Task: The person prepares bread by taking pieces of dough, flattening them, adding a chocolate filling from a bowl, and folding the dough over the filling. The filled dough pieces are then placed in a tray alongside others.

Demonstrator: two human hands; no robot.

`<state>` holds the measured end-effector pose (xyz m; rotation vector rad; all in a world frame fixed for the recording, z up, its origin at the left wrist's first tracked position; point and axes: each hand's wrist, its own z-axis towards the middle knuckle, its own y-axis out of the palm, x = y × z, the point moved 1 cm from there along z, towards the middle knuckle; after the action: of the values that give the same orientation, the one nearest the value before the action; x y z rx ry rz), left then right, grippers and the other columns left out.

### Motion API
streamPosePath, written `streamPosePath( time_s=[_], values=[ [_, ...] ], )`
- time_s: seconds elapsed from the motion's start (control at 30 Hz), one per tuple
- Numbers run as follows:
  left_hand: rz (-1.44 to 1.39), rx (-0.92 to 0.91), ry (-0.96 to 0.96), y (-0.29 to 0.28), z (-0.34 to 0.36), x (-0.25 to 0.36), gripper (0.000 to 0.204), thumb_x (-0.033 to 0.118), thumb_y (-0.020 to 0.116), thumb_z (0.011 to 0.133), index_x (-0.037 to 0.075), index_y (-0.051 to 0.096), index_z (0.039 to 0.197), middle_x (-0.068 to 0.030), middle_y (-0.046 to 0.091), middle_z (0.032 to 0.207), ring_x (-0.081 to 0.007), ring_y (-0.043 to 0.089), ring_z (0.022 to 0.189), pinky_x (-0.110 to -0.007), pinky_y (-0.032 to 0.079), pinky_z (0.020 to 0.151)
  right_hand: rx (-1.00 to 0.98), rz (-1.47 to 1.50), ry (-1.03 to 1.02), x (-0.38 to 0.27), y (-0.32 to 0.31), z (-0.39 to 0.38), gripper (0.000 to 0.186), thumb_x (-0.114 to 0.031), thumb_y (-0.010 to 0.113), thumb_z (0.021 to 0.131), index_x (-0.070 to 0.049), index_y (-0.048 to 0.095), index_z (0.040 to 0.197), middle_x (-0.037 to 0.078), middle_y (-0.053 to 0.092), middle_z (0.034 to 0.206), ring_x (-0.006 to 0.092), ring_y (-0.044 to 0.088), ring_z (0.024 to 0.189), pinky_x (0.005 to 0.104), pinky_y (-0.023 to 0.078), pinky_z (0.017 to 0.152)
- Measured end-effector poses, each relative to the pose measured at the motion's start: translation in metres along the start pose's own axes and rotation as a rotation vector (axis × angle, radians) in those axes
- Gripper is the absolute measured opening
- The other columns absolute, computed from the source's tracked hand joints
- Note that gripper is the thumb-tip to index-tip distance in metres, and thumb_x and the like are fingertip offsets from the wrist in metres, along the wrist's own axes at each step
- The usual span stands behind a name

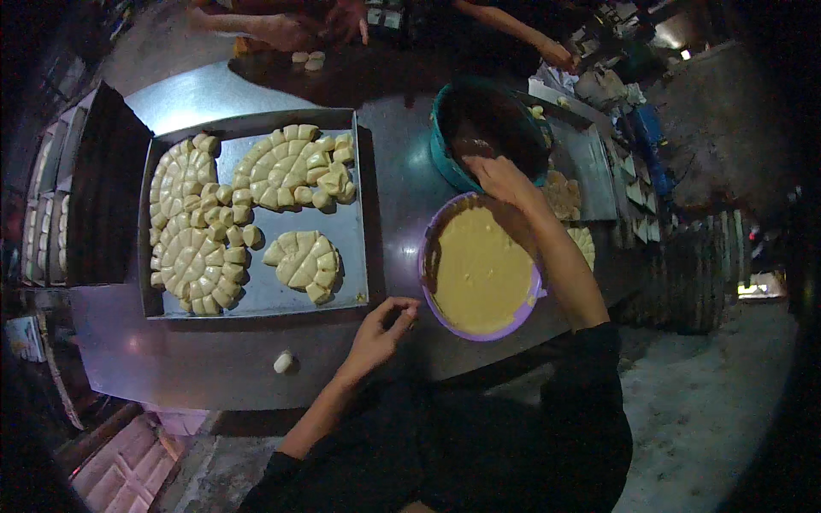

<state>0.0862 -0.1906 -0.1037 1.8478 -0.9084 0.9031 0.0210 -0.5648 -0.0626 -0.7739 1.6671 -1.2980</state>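
Note:
My right hand [499, 177] reaches over the near rim of a deep teal tub [442, 147], its fingers drawn together at the dark inside; anything in them is too dim to make out. Close to the left rim of a purple basin [425, 272] is my left hand [385, 329], thumb and forefinger brought together. Whether something small sits between them does not show. Smooth pale-yellow batter or cream [481, 265] fills the basin, with my right forearm passing over its right side. A large metal tray [256, 309] to the left holds many small pale dough pieces [198, 256] in rounded, fan-like clusters.
One loose dough ball [283, 362] lies on the metal table [205, 368] near its front edge. Another tray [590, 171] stands right of the tub. Stacked trays [53, 197] line the far left. Across the table, another person's hands [286, 32] are beside dough balls [308, 60].

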Motion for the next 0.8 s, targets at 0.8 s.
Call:
streamPosePath(
  time_s=[0.8],
  values=[
    [-0.598, 0.076, 0.040, 0.044, -0.019, 0.095, 0.049, 0.038, 0.046, 0.103, -0.002, 0.051, 0.131, -0.0081, 0.058, 0.121, -0.0153, 0.055, 0.108, -0.029, 0.044, 0.098, 0.185, 1.636, 0.133, -0.212, -0.045, -0.124, 0.045, -0.007, 0.054, 0.097, -0.004, 0.040, 0.140, 0.012, 0.065, 0.113, 0.0139, 0.063, 0.101, 0.0275, 0.052, 0.084]
  ],
)
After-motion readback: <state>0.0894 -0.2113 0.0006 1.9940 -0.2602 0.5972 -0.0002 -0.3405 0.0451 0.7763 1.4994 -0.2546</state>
